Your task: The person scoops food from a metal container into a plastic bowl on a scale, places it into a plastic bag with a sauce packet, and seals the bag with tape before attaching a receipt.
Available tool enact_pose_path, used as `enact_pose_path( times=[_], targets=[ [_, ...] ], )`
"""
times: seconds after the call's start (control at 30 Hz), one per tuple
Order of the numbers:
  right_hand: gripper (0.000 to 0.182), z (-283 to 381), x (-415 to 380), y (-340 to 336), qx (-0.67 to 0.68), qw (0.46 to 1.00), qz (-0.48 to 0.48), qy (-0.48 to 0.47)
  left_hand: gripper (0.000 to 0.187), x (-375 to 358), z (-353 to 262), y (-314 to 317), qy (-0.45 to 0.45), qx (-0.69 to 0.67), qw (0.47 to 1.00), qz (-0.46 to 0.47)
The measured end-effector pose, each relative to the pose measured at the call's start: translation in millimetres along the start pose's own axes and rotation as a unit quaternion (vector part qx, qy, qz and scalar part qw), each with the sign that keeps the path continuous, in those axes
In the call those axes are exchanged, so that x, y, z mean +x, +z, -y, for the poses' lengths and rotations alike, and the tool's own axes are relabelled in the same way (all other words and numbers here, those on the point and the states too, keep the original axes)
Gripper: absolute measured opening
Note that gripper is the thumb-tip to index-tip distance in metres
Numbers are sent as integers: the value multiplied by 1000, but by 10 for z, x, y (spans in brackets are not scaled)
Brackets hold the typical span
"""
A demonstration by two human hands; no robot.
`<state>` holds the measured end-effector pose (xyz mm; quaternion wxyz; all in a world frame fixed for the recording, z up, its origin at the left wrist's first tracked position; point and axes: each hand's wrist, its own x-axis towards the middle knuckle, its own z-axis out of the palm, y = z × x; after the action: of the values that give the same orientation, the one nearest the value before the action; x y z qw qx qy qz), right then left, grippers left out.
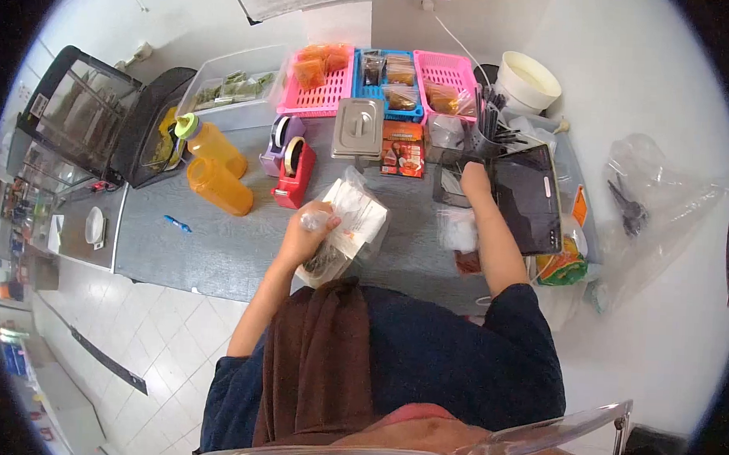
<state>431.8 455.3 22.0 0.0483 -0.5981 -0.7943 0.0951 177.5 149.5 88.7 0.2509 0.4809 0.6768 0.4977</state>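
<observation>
My left hand (303, 235) is closed around the gathered top of a clear plastic bag (324, 262) near the table's front edge. White printed paper (360, 221) shows at the bag; what else it contains is hard to make out. My right hand (475, 182) reaches out over a small dark box (450, 186), beside a tablet (522, 198). Its fingers are curled together at the box, and anything between them is too small to name. Just beyond it stands a holder of black plastic cutlery (491, 123).
Pink (329, 96) and blue baskets (414, 112) with sachets line the back, beside a clear bin (224, 99). Red (293, 176) and purple tape dispensers (274, 146), a lidded steel container (358, 130), orange bottles (220, 187) and a blue pen (177, 223) stand or lie on the table.
</observation>
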Motion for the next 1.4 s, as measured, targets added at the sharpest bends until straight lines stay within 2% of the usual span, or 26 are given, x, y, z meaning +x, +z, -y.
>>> enact_pose_path(
  times=[0.03,0.17,0.27,0.37,0.4,0.43,0.5,0.53,0.6,0.7,0.8,0.93,1.0,1.1,1.13,1.2,1.27,1.33,1.4],
  targets=[
    [20,-35,-14,13,6,1000,-10,-5,22,-9,9,-15,-43,-14,999,9],
    [15,-160,-117,3,94,989,-83,-77,26,-6,167,-10,-58,-116,992,5],
    [11,144,-366,-141,166,956,-237,-53,28,-24,185,32,-69,-68,995,1],
    [11,559,-713,-233,226,943,-231,-81,28,-47,176,75,9,0,1000,-23],
    [13,653,-758,-153,279,939,-166,-114,28,-45,163,78,19,9,1000,-22],
    [14,853,-949,-158,279,931,-171,-161,28,-34,140,79,28,18,999,-20],
    [16,1201,-1301,-246,337,915,-63,-211,27,-20,115,36,52,5,999,-8],
    [13,1339,-1390,-185,351,892,-90,-269,26,-38,120,11,35,-19,999,-5],
    [9,1505,-1518,-204,315,900,-112,-280,24,-52,115,-42,4,-68,998,1],
    [8,1599,-1590,-177,283,893,-168,-308,21,-43,129,-11,61,-37,997,-42],
    [10,1641,-1606,-58,228,917,-119,-305,19,-47,90,50,186,11,982,-37],
    [12,1659,-1667,-133,280,906,-114,-297,18,-57,81,42,236,6,970,-64],
    [13,1719,-1708,-134,291,899,-131,-300,20,-33,60,-17,297,60,951,-68],
    [15,1742,-1666,25,301,861,-124,-390,25,-105,-91,-121,343,189,918,-68],
    [19,1775,-1693,-42,314,864,-82,-385,27,-124,-165,-150,351,236,904,-65],
    [28,1808,-1760,-229,335,867,1,-368,31,-91,-172,-171,313,233,920,-19],
    [28,1828,-1761,-290,337,850,-8,-406,34,15,-68,-130,270,184,945,36],
    [26,1811,-1701,-220,331,839,-24,-430,31,-23,-258,-151,231,182,955,25],
    [21,1809,-1696,-214,320,865,-30,-386,27,84,-224,-137,221,204,954,5]
  ],
)
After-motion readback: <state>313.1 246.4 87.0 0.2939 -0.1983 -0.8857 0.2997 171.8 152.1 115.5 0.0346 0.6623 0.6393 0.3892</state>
